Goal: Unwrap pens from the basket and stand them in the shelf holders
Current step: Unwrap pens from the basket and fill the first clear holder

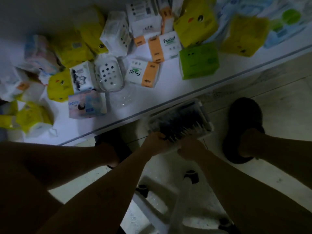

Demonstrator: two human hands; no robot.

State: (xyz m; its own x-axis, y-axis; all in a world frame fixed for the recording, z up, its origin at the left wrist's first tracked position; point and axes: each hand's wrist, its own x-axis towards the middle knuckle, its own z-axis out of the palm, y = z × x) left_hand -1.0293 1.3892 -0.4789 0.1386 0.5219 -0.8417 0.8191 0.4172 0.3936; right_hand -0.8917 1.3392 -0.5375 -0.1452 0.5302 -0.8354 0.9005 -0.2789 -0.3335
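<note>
Tissue packs (143, 74) crowd the shelf (168, 92) at left. Below its edge, the left grip (157, 142) curls over the near rim of the clear basket (206, 119). The dark pens (179, 122) inside probably handle light and slick, so are best pinched mid-barrel. The right grip (190, 149) is curled alongside, but the dim light hides whether it holds anything.

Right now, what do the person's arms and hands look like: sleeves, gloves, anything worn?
The left forearm and right forearm are bare, with no sleeves in view. The left hand and right hand wear no gloves; no watch or band shows at either wrist. Too dim to tell rings.
</note>
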